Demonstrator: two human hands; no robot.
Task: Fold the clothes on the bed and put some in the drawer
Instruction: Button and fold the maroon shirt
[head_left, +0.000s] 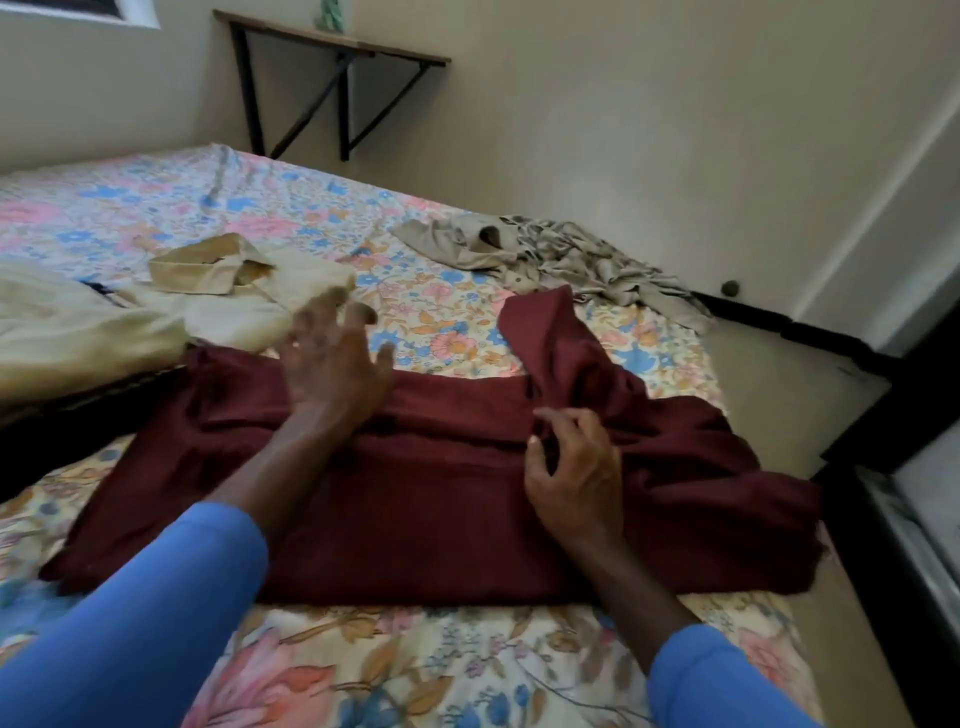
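The sleeve (545, 332) poking toward the upper right could flop out of line if the right hand (569, 467) loses its pinch, since the maroon garment (415, 493) looks soft and loose (its right edge bunches). That hand grips a tuck of cloth, probably near the armhole; blur hides the seam. The left hand (332, 364) hovers over the garment's upper edge, fingers spread, holding nothing. The garment lies across the bed (467, 665), mid-frame.

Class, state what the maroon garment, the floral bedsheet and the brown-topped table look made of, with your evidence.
Maroon garment: likely matte woven cloth; it creases softly, no shine. Floral bedsheet: probably printed cotton, flat and dull. Brown-topped table: top looks wooden; thin black legs, perhaps metal.
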